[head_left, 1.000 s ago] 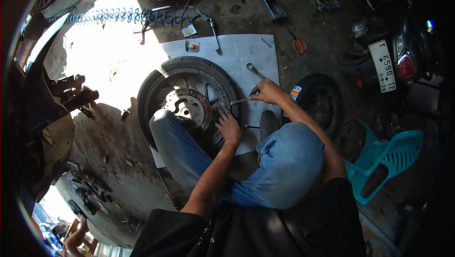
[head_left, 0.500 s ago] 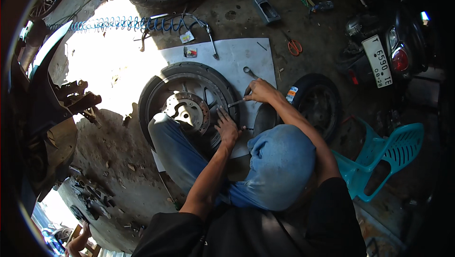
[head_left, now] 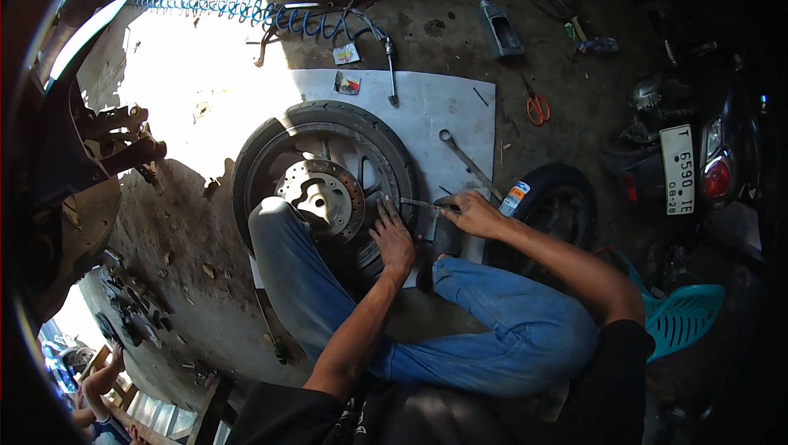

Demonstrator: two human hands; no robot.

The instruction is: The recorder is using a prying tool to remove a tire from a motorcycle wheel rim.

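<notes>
A spoked motorcycle wheel lies flat in front of me, its black tire around the rim and a drilled brake disc at its centre. My left hand rests with fingers stretched out across the tire and rim edge on the right side. Just beyond those fingertips, a flat metal tire lever has its tip at the tire's edge. The lever's other end is gripped in my right hand; whether the tip sits under the bead is too small to tell. A ring spanner lies beyond my right hand.
White sheeting lies beneath the wheel. A second wheel lies right, near a parked motorcycle and teal chair. Beyond are orange-handled scissors, a grey bottle and a coiled air hose. Another person sits lower left.
My right hand and the lever's held end have swung toward me. My right knee has dropped outward, and the spanner shows in full. My left hand stays on the tire as the view shifts.
</notes>
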